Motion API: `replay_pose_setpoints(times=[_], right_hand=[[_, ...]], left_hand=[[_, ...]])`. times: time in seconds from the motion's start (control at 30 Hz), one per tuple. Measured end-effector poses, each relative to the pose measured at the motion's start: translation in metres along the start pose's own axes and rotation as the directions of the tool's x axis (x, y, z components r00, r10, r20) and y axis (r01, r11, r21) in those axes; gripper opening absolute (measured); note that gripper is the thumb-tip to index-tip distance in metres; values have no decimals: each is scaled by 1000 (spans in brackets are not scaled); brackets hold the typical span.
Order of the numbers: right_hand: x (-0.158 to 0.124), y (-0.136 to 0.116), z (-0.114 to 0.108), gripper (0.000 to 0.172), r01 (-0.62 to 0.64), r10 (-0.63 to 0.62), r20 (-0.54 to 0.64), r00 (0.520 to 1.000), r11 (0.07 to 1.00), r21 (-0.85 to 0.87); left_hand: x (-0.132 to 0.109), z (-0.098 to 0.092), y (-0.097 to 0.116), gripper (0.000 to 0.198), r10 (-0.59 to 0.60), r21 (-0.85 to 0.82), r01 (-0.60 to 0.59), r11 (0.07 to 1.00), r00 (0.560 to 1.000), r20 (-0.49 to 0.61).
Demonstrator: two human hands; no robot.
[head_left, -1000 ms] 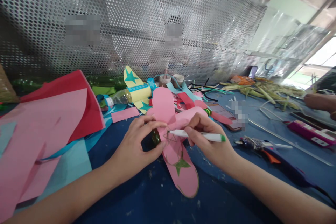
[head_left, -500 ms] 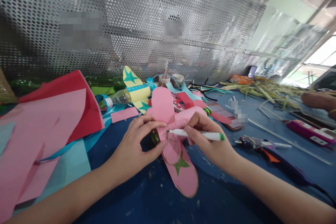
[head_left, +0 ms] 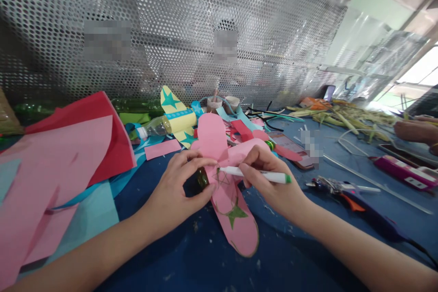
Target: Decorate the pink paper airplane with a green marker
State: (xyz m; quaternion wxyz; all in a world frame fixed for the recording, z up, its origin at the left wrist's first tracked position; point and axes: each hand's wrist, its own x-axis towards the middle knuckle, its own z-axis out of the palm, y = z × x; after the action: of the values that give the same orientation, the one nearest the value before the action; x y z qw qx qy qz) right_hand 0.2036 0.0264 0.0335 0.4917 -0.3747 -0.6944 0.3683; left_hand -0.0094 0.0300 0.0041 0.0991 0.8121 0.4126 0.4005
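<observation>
A pink paper airplane model (head_left: 211, 134) wrapped around a green bottle lies before me on the blue table. My left hand (head_left: 186, 175) grips it near the bottle neck (head_left: 202, 178), fingers on top and thumb at the near side. In my right hand (head_left: 265, 169) is a white marker pen (head_left: 253, 174) with a green end, its tip on the pink paper. Under the tip is a star outline (head_left: 222, 176). Nearer to me, a filled green star (head_left: 237, 215) marks the rounded wing, which has a dark green line along part of its edge.
Pink, red and blue paper sheets (head_left: 78, 146) pile up at the left. Behind stands a yellow and blue bottle airplane (head_left: 179, 121). At the right lie a glue gun (head_left: 362, 210) with a cord, a purple box (head_left: 405, 173) and another person's hand (head_left: 415, 132).
The marker pen has shifted very slightly at the star outline. My left hand and the pink airplane have stayed in place.
</observation>
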Motion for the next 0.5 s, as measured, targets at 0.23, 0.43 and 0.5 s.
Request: replay_pose_setpoints(times=[0.23, 0.43, 0.5], right_hand=[[-1, 3, -1, 23, -7, 7, 14, 1000, 1000, 2], [-2, 4, -1, 23, -2, 2, 7, 1000, 1000, 24], [-2, 4, -1, 22, -6, 6, 0, 1000, 1000, 26]], left_hand=[[-1, 0, -1, 28, 10, 9, -10, 1000, 1000, 1], [-1, 0, 0, 30, 30, 9, -30, 999, 999, -10], [-1, 0, 0, 29, 39, 9, -39, 999, 999, -15]])
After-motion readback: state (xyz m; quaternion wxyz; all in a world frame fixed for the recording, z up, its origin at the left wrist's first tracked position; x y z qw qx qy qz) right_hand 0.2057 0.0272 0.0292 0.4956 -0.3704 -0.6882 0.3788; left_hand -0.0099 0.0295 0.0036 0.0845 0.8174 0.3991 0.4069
